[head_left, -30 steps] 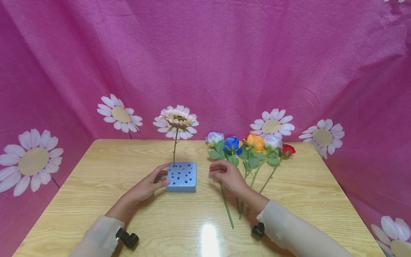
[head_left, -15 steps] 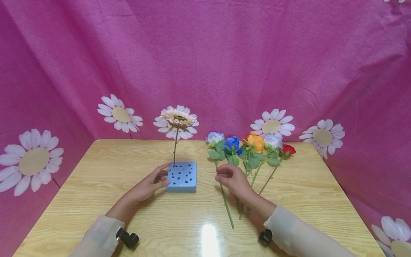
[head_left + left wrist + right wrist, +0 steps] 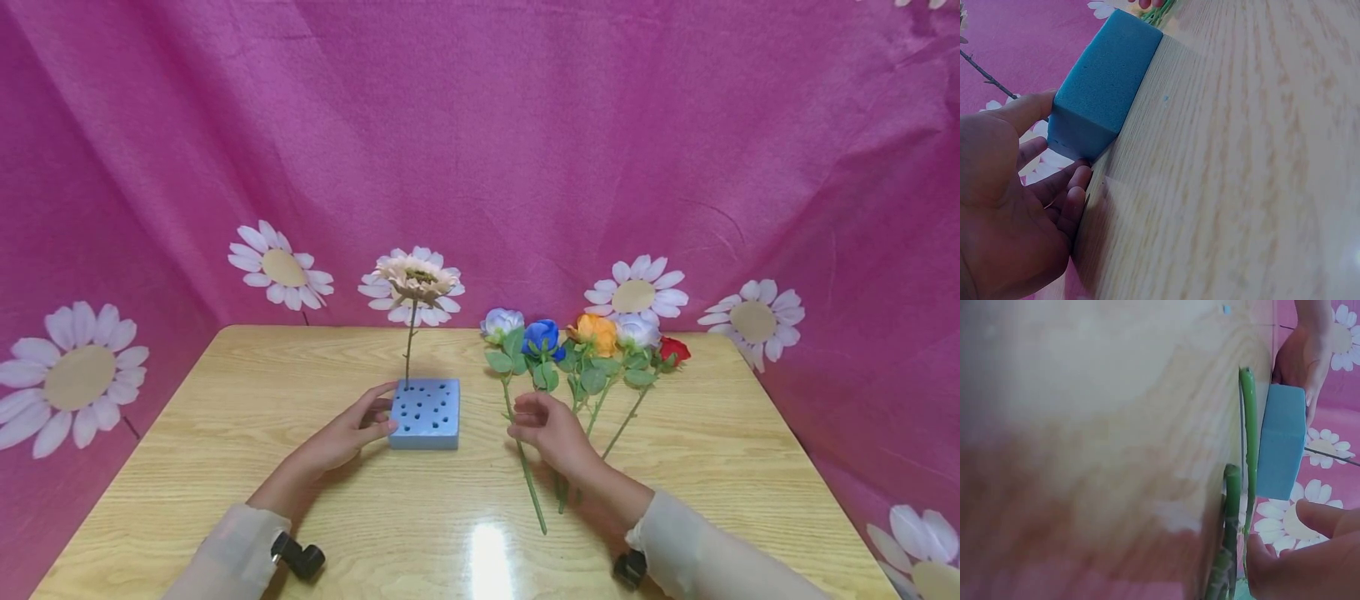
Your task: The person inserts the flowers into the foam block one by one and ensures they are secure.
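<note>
My left hand (image 3: 341,436) grips the square blue foam block (image 3: 425,411); my loose right hand (image 3: 553,432), perhaps touching, should pinch the thin green stem (image 3: 531,486).

The block (image 3: 424,413) rests on the counter (image 3: 382,525), left of the middle; a single flower (image 3: 416,282) stands upright in a hole near the block's back left corner; the left hand (image 3: 347,435) is at the block's left side, touching it; to the block's right, apart from it, a row of five flowers (image 3: 596,335) lies on the counter, blooms towards the back edge, stems towards the front; the right hand (image 3: 557,435) is among the stems, beside that of the leftmost flower (image 3: 513,343); behind everything hangs a curtain (image 3: 480,167).
</note>
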### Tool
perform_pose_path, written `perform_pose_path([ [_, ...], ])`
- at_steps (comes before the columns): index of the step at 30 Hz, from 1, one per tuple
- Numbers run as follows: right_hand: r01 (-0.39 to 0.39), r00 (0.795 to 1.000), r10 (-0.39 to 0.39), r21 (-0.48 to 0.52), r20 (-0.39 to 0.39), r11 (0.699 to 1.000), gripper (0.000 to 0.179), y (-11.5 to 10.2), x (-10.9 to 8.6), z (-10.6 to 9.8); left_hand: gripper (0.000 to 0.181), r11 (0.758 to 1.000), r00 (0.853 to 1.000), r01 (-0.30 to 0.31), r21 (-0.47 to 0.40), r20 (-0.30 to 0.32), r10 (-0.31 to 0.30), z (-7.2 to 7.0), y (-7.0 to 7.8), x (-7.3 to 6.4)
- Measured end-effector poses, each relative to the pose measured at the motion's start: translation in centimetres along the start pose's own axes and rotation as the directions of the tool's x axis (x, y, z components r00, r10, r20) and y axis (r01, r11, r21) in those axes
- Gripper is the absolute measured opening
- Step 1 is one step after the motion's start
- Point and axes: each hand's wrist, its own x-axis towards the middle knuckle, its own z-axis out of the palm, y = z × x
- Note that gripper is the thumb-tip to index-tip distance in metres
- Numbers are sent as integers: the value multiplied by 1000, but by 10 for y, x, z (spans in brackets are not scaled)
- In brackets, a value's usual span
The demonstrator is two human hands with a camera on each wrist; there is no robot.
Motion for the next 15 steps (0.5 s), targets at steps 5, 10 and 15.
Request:
perform_pose_path([
  [5, -22, 1000, 22, -19, -6, 1000, 50, 3, -5, 1, 68, 1000, 1000, -15, 5, 2, 15, 0, 2, -1],
  [10, -27, 1000, 27, -23, -12, 999, 52, 5, -7, 3, 68, 1000, 1000, -14, 8, 1, 14, 0, 4, -2],
  [15, -33, 999, 32, -67, -17, 997, 52, 4, -10, 5, 68, 1000, 1000, -13, 6, 1, 13, 0, 3, -2],
])
